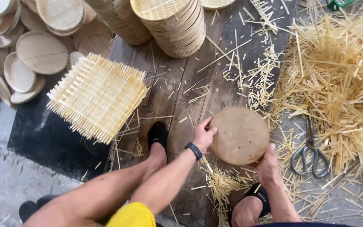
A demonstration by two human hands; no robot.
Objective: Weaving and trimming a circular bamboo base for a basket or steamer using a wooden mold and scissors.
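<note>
A round woven disc (240,135) lies flat on the dark wooden floorboards (177,92), between the person's two feet and a little ahead of them. It is tan, with its plain side up. The left hand (203,135) rests on the disc's left edge, fingers curled over the rim and thumb pointing up along it, so it is closed on the disc. A black wristband (194,150) sits on that wrist. The right hand (268,164) grips the disc's lower right edge, fingers wrapped under it and out of sight.

A pair of scissors (309,152) lies just to the right of the disc, blades pointing away from the person, on a scatter of cuttings. Beyond them spreads a big loose heap of pale bamboo strips (337,80), reaching to the right edge of the view. Shorter offcuts (221,183) lie just below the disc near the right foot.

To the left, well apart from the hands, a square woven mat (97,96) with bristling strip ends rests tilted on a black mat (47,138). At the top stand two tall stacks of round woven trays (171,25), leaning slightly. More round discs (40,52) lie piled loosely in the upper left corner. The person wears black slippers (158,133), and both bare legs reach in from the bottom.
</note>
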